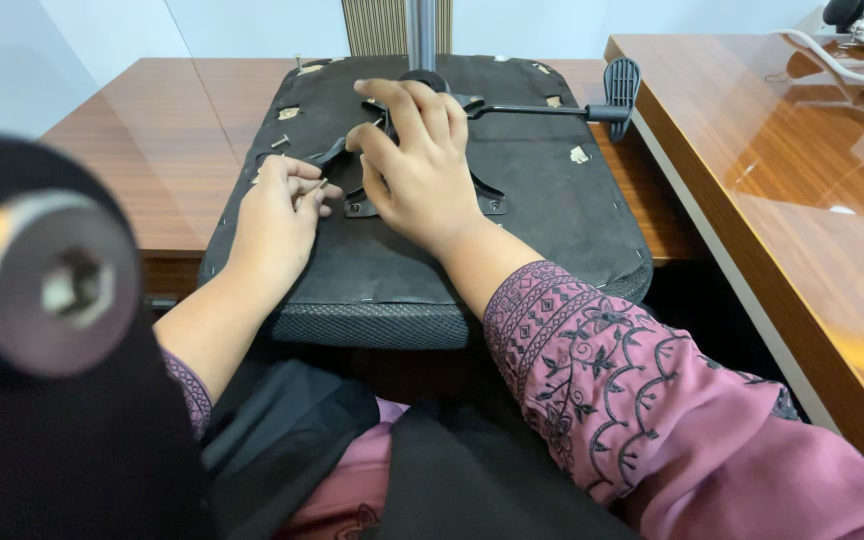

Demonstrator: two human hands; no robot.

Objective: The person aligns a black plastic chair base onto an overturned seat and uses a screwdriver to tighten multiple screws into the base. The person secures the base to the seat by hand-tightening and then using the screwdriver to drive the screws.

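Two hands work on an upturned office chair seat (pixel 422 270) that lies across a wooden table (pixel 167 130), its near edge overhanging toward my lap. Nearest me, at the left, a blurred black part with a round metal hub (pixel 57 285) fills the corner, too soft to read further. My left hand (pixel 277 215) rests on the seat's black underside, its grip pinching a small screw (pixel 323 183) between thumb and fingertips. I judge that screw light, hard and slick, easy to drop, so a fingertip pinch close to the head suits it best. Just right of it, my right hand (pixel 417 165) lies flat with fingers spread over the black metal mounting plate (pixel 487 200), pressing it down rather than grasping. The plate looks stiff and fairly heavy; the seat itself is bulky with padded, yielding edges, best held by its rim. Farther off, a loose screw (pixel 280 141) sits on the fabric, and the adjustment lever (pixel 552 110) runs right to its paddle handle. Beyond stands the grey gas-lift column (pixel 420 35).
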